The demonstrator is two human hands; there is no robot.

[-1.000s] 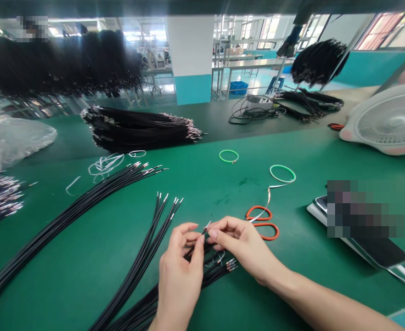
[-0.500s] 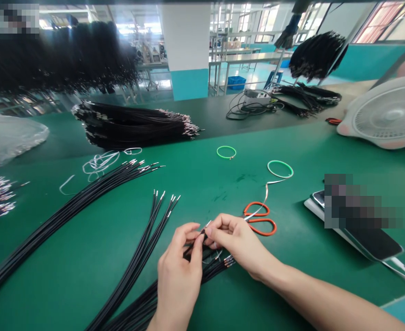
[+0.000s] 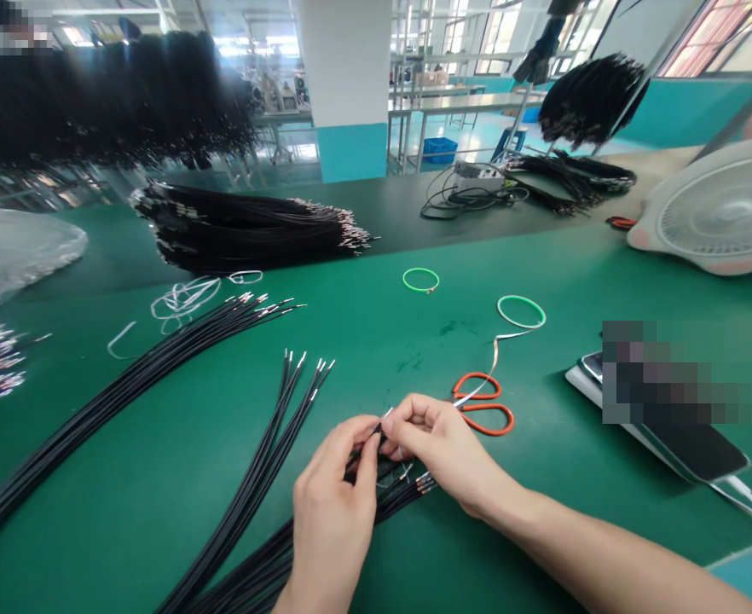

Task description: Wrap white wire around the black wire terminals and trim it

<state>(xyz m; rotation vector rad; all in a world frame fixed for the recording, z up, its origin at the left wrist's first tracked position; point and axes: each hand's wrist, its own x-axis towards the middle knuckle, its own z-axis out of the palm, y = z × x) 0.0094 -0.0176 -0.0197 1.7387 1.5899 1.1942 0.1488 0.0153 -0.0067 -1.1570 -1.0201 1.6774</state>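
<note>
My left hand (image 3: 338, 495) and my right hand (image 3: 436, 439) meet over the mat, fingertips pinched together on a black cable (image 3: 378, 435). A small pale tip pokes up between them; how many cables lie in the pinch is hidden by my fingers. Beneath my hands runs a bundle of black cables (image 3: 398, 505) with metal ends, thin clear threads beside it. Left of my left hand lies a split bundle of black cables (image 3: 254, 479). Just beyond my right hand rest scissors with orange handles (image 3: 512, 418), their blades mostly hidden, a white strip (image 3: 495, 347) crossing them.
More black cables (image 3: 126, 392) stretch across the left side. White string (image 3: 188, 297) and two green rings (image 3: 404, 279) lie farther back. A thick cable bundle (image 3: 248, 230) sits behind. To the right are a phone (image 3: 689, 448) with a white cord and a fan (image 3: 737, 209).
My left index finger has curled in toward the thumb and the cable. My right hand has barely moved, and the things on the table lie as before.
</note>
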